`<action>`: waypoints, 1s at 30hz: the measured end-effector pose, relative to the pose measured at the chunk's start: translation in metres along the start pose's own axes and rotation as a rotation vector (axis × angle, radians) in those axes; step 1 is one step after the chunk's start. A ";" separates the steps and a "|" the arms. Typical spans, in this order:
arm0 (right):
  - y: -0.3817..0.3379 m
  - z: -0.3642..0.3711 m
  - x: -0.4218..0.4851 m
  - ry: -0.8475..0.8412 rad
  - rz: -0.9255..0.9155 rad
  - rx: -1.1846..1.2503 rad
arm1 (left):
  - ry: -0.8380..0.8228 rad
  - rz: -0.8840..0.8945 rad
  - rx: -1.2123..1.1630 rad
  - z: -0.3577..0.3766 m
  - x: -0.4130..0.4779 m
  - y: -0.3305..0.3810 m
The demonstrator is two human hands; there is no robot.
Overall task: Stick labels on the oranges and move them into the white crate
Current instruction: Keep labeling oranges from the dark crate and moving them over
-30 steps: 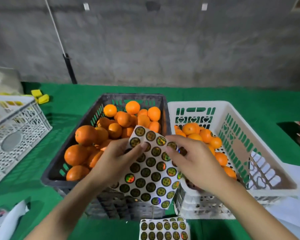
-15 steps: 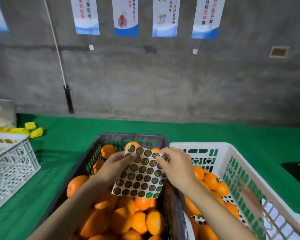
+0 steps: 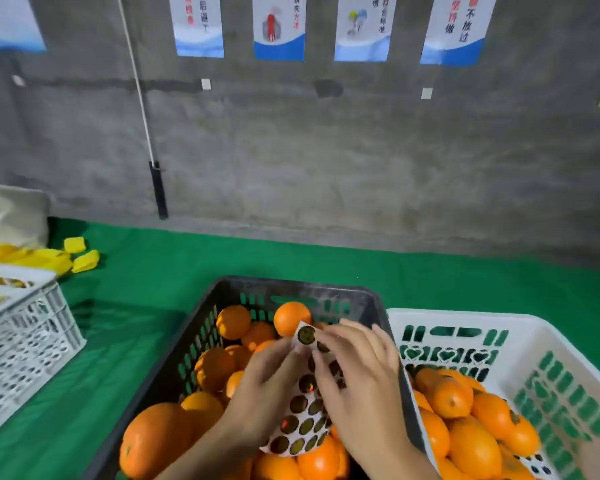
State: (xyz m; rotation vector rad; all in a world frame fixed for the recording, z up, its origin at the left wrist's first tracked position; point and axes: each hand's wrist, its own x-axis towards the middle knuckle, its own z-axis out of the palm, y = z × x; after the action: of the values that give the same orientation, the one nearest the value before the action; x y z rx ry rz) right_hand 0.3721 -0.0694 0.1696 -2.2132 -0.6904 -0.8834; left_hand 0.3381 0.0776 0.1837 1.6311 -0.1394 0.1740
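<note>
Two crates w/ oranges (image 3: 156, 439): black crate (image 3: 293, 289) full, white crate (image 3: 465, 318) part-filled; both hands (image 3: 359, 386) gripping label sheet (image 3: 303, 415).

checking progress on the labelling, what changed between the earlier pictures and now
The camera tilted up, so the crates sit lower in view. The sticker sheet, flat and open a second ago, is now bent between the left hand and right hand, whose fingers have closed on its top edge as if peeling a label. Unchanged: both hands hold the sheet over the black crate; no orange has moved to the white crate.
</note>
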 end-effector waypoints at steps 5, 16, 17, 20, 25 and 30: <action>0.004 -0.005 -0.007 0.003 0.046 0.040 | -0.040 0.198 0.324 -0.002 -0.004 -0.006; -0.002 -0.016 -0.010 -0.150 0.318 0.264 | -0.112 0.136 0.575 -0.010 -0.006 -0.012; -0.002 -0.017 -0.012 -0.178 0.302 0.234 | -0.125 0.110 0.529 -0.009 -0.007 -0.011; 0.001 -0.016 -0.018 -0.157 0.238 0.184 | -0.131 0.038 0.353 -0.005 -0.008 -0.008; 0.004 -0.016 -0.018 -0.134 0.242 0.146 | -0.036 -0.002 0.252 -0.008 -0.003 -0.007; 0.004 -0.016 -0.018 -0.078 0.205 0.026 | 0.009 -0.019 0.173 -0.006 -0.005 -0.003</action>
State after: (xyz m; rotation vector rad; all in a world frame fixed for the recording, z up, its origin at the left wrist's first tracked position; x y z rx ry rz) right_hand 0.3574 -0.0878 0.1639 -2.2572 -0.4962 -0.6843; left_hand 0.3338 0.0836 0.1804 1.8034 -0.1036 0.1829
